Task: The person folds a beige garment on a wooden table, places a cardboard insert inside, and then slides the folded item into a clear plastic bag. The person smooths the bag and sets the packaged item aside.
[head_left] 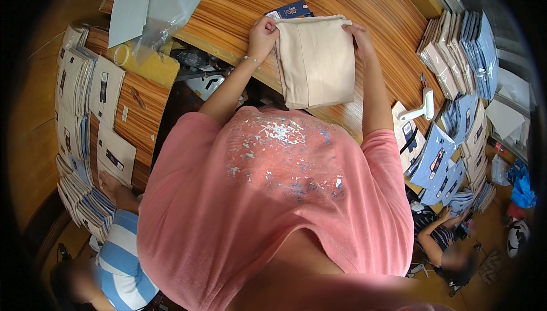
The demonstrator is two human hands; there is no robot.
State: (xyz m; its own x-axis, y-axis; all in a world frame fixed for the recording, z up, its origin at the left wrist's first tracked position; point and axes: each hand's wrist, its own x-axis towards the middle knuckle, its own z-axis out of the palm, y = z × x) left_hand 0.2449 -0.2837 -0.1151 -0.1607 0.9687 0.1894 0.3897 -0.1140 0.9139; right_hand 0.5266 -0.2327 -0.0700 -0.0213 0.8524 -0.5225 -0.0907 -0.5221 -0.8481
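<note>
A folded beige garment [319,63], which looks like trousers, lies on the wood-grain table in front of me, its near end hanging over the edge. My left hand [264,36] is closed at its far left corner, fingers curled against the cloth. At the far right corner my right hand [359,33] pinches the fabric between thumb and fingers. A dark blue hang tag [292,9] sticks out beyond the garment's far edge, close to my left hand.
Clear plastic bags and white sheets [131,9] lie at the left, near a yellow tape roll [121,56]. Bagged garment stacks [77,83] line the left side; blue and beige piles [456,54] stand right, beside a white lint roller [420,107]. Two other people sit at either side.
</note>
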